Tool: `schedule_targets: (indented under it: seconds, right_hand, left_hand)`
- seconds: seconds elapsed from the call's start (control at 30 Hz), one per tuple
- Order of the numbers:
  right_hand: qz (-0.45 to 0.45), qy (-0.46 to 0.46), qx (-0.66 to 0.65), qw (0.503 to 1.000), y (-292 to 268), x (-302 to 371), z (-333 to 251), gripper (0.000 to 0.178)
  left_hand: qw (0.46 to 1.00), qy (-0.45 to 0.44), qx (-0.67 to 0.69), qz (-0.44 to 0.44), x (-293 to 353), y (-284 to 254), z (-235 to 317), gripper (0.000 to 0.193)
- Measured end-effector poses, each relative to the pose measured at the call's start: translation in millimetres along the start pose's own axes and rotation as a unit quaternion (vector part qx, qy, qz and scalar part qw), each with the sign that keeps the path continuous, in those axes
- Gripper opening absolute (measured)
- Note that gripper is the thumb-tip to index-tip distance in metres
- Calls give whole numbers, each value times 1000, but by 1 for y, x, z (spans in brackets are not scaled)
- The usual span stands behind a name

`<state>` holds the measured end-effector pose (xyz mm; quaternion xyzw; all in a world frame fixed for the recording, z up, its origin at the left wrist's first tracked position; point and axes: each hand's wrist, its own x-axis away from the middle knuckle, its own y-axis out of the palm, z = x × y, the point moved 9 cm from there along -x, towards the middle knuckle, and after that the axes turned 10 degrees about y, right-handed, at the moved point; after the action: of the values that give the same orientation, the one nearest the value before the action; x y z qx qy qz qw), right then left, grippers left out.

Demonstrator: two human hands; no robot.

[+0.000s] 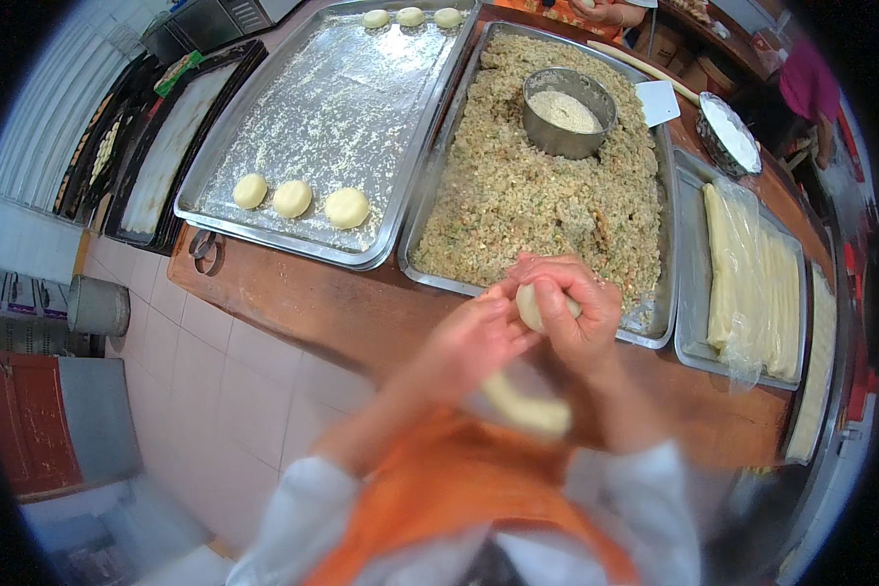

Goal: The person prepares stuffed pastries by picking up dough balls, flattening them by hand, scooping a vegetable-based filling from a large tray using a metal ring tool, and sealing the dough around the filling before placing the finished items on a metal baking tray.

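Note:
A pale dough ball (532,307) sits between my two hands above the table's front edge. My right hand (586,308) is wrapped round it with the thumb pressed on top. My left hand (483,337) cups it from the left, fingertips against the dough; part of the ball is hidden by fingers. Just below my hands lies a blurred length of pale dough (525,406). Beyond them is a metal tray (415,262) heaped with crumbly, speckled filling (537,215). A round metal tin (568,115) holding pale crumbs rests on the filling.
Left of the filling, a large crumb-dusted tray (308,127) carries several round dough pieces (292,198). A metal ring cutter (205,252) lies near the table corner. At right, dough sheets (742,278) under plastic fill another tray. A bowl of white powder (728,135) stands behind; co-workers are beyond.

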<state>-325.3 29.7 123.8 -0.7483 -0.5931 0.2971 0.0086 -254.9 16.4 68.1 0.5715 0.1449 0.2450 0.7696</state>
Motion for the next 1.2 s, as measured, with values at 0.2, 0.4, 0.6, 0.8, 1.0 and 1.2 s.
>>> schedule_targets:
  seconds: [0.2,0.4,0.6,0.8,1.0,1.2]
  right_hand:
    - [41,103,-95,989,9,-8,-21,47]
    - [16,163,-258,952,23,12,17,31]
    - [63,94,-228,967,29,1,-16,31]
    - [57,121,-333,933,31,10,-3,22]
    - [109,98,-301,942,37,5,-19,14]
    - [63,96,-330,937,36,7,-15,22]
  left_hand:
    - [930,61,-349,100,16,-27,12,44]
    - [750,233,-619,6,16,-13,19,51]
    - [920,115,-374,37,24,-43,4,54]
    - [758,239,-606,36,25,-27,22,40]
    - [931,150,-325,65,26,-44,7,56]
    - [785,223,-577,33,31,-19,27,48]
